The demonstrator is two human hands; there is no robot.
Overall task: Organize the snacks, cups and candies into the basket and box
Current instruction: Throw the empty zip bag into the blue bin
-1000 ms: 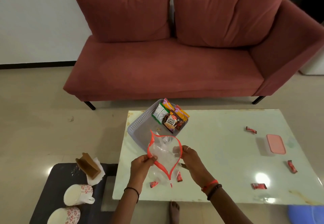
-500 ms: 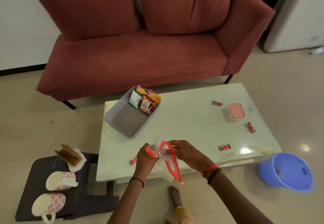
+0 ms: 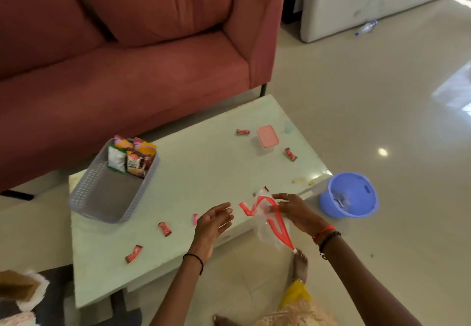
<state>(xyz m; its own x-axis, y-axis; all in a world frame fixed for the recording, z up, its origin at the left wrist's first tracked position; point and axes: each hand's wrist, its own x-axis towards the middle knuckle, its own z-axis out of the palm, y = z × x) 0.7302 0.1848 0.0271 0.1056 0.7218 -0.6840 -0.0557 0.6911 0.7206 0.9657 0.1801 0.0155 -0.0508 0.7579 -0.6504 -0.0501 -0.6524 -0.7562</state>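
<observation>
The snack packets (image 3: 131,156) are already stood together at the far end of the grey basket (image 3: 84,193), the rest of which is seen bare. The candies are judged mostly unsorted: wrapped pieces are scattered over the pale table (image 3: 198,167), one (image 3: 242,131) beside the pink-lidded box (image 3: 267,138), one (image 3: 290,154) near the table's right edge, and two (image 3: 164,229) (image 3: 133,253) toward the near side, with a small pink piece (image 3: 195,219) just beside the left hand (image 3: 212,223). The box is seen closed, so nothing can be said of its contents. A clear bag with a red rim (image 3: 270,217) is pinched in the fingers of the right hand (image 3: 297,211) and is hung past the table edge; the left hand is held spread and empty, touching nothing. Whether anything is left inside the bag cannot be made out, and a dark wrapper (image 3: 265,188) is half hidden behind it. The cups are barely shown: only a patterned sliver is cut off at the lower left corner. A blue bucket (image 3: 349,195) is seen on the floor.
</observation>
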